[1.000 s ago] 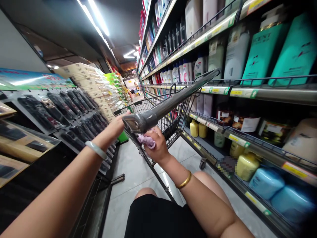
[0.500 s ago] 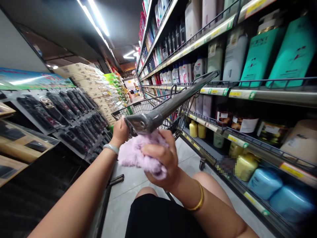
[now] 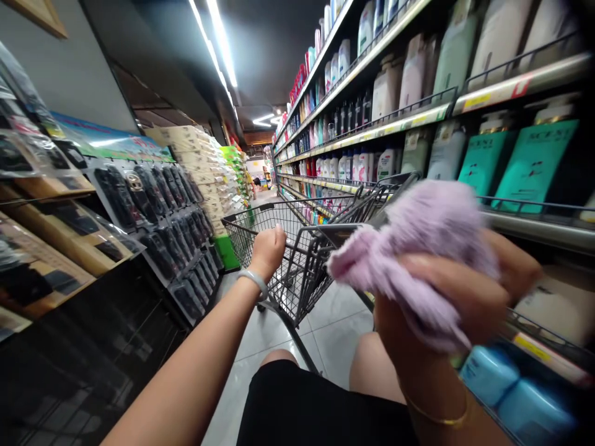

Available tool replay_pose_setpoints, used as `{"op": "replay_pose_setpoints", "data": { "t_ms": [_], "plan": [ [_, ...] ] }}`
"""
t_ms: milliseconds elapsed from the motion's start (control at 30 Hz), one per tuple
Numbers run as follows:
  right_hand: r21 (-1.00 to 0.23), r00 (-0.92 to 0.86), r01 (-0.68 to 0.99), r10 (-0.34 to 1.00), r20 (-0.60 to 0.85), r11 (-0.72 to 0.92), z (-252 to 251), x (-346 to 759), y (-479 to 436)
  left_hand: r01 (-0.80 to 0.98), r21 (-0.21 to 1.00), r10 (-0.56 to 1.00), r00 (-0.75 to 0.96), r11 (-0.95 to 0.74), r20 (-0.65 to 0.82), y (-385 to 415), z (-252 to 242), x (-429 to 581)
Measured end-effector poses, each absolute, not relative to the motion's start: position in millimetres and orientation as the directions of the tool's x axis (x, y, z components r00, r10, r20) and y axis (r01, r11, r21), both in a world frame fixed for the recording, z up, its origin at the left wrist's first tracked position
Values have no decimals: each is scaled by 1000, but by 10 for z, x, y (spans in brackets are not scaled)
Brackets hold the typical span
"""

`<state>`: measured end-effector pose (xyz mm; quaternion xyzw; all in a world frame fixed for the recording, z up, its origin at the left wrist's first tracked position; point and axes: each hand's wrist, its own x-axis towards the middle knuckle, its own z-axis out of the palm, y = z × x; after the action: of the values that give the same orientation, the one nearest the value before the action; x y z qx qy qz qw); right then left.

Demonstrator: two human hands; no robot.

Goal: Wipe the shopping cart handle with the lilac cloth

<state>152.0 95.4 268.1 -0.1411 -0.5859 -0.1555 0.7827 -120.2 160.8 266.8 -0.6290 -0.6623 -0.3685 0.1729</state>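
A lilac fluffy cloth point(image 3: 434, 217) is bunched in my right hand point(image 3: 458, 291), fingers wrapped round it; both are smeared by motion. The hand is raised close to the camera, in front of the dark handle point(image 3: 341, 230) of a shopping cart, and hides much of that handle. Whether the cloth touches the handle I cannot tell. My left hand point(image 3: 268, 253) is closed at the near left side of the wire shopping cart point(image 3: 309, 282), gripping its frame; the exact spot under the fingers is hidden.
Shelves of bottles line the right side, with turquoise pump bottles point(image 3: 534, 164) and blue tubs point(image 3: 490, 371) near me. On the left stand a rack of black packaged goods point(image 3: 167, 192) and stacked cartons point(image 3: 198, 167). Grey floor tiles point(image 3: 334, 328) show below the cart.
My right hand has moved up and to the right with the cloth, from below the handle's left end. The cart has turned in view, and my left hand sits farther right.
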Motion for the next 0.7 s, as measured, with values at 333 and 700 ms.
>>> {"op": "replay_pose_setpoints", "data": {
  "t_ms": [333,700],
  "plan": [
    [109,250,611,-322,913,784,3054,1554,1169,992,122,711,-65,-29,700,1247,2705,-922],
    [107,256,610,-323,911,785,3034,1885,1195,999,36,738,-22,-3,675,963,2731,-623]
  ]
}}
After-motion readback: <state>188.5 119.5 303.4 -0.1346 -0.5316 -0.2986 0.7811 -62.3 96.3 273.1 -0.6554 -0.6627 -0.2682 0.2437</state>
